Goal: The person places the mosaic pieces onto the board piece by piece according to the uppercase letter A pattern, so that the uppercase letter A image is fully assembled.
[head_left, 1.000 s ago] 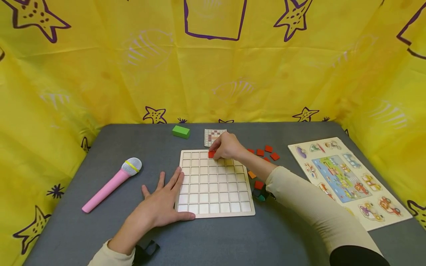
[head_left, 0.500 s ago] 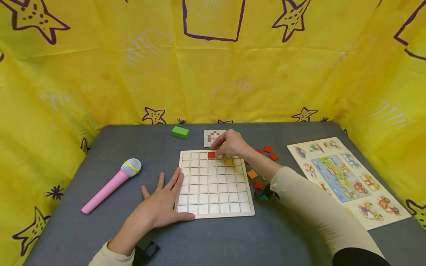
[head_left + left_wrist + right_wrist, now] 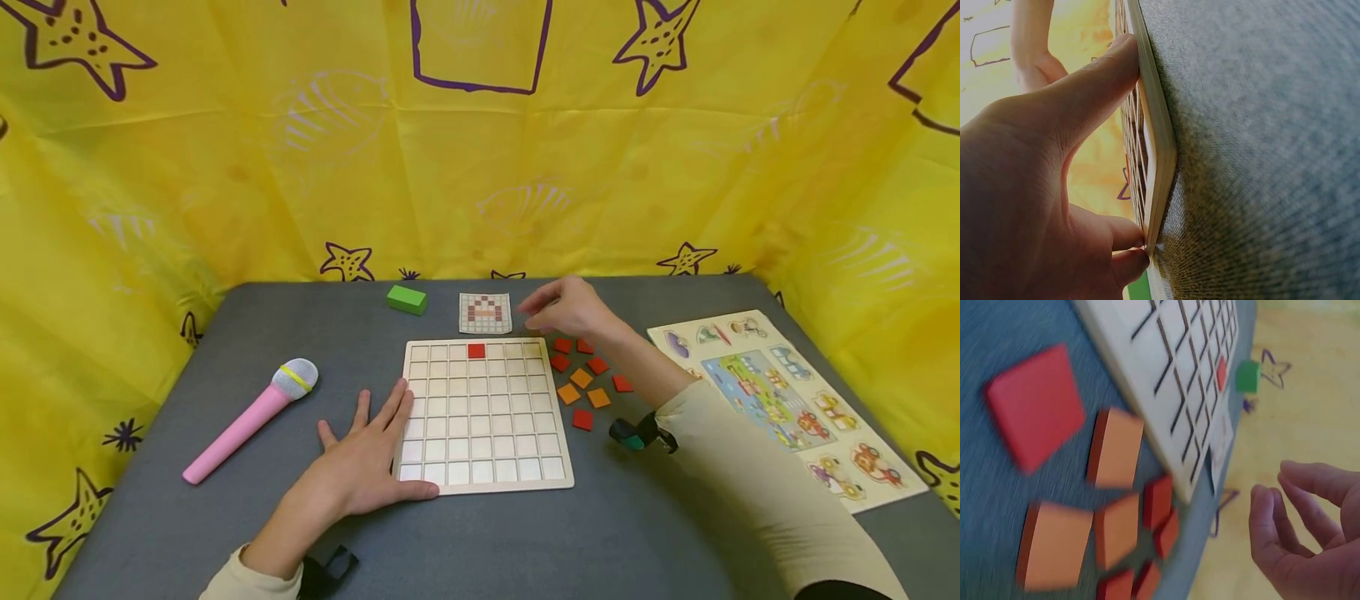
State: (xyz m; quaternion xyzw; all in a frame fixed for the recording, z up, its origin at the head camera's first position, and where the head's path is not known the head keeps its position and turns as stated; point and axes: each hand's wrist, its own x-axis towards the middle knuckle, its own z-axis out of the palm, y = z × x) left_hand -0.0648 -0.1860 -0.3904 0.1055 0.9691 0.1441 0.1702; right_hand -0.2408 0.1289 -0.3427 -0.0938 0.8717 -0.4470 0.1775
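A wooden grid board lies flat on the dark grey table. One red tile sits in its top row, near the middle. My left hand rests at the board's lower left corner, fingers spread along the left edge and thumb on the front edge. Past the board's top right corner is my right hand, raised with nothing in its loosely bent fingers, as the right wrist view shows too. Below it lie several loose red tiles and orange tiles.
A small pattern card lies behind the board, with a green block to its left. A pink toy microphone lies at left. On the right, a wooden picture puzzle sits partly behind the right forearm. Yellow cloth encloses the table.
My right hand has let go of the red tile in the board's top row and moved right, off the board, uncovering the card and loose tiles. The left hand has stayed put.
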